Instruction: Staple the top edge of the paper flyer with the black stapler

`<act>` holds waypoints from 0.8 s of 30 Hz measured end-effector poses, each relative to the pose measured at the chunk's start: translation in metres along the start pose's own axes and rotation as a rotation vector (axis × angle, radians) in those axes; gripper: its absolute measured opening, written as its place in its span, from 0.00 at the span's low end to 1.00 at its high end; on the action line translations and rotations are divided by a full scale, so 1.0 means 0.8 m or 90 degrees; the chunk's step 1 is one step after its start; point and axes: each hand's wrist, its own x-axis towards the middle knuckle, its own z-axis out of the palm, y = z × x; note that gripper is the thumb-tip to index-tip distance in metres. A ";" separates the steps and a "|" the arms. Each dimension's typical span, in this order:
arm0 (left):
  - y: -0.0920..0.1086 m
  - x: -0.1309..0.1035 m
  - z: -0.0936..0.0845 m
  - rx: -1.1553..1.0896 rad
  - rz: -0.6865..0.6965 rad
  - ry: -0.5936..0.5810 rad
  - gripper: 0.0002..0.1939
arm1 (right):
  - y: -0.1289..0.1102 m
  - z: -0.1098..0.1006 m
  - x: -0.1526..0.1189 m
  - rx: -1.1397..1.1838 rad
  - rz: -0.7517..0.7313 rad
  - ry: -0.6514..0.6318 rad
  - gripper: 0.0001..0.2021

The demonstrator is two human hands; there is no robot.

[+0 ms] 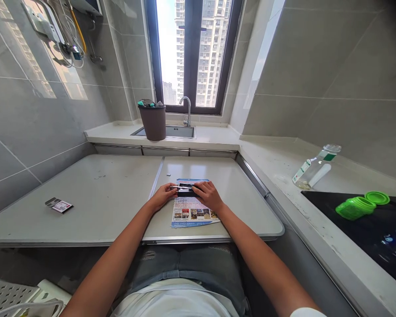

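A small black oblong object (185, 193) with a shiny silvery strip along its upper side lies between my hands; its exact kind is too small to make out. My left hand (164, 196) pinches its left end near the silvery strip. Around the right end, the fingers of my right hand (208, 195) are closed, hiding part of it. Beneath is a printed paper sheet (193, 219) with blue edges and small pictures, lying on the white table (119, 189). A tiny pale piece (168, 175) sits just beyond my left hand.
A small flat packet (60, 205) lies on the table at left. Behind stand a brown bin (152, 123), a sink (180, 131) and a faucet (186, 112). On the right counter are a clear bottle (317, 166), a green container (355, 208) with its lid open, and a black cooktop (356, 237).
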 end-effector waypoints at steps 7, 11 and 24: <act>0.008 -0.002 -0.005 -0.301 -0.180 -0.038 0.10 | -0.010 0.000 0.001 0.007 -0.019 -0.015 0.18; 0.007 -0.002 -0.008 -0.325 -0.203 -0.017 0.04 | -0.008 0.001 -0.003 -0.014 -0.037 -0.025 0.20; 0.005 0.000 -0.009 -0.352 -0.224 0.024 0.10 | -0.005 0.004 -0.004 0.024 0.012 0.044 0.18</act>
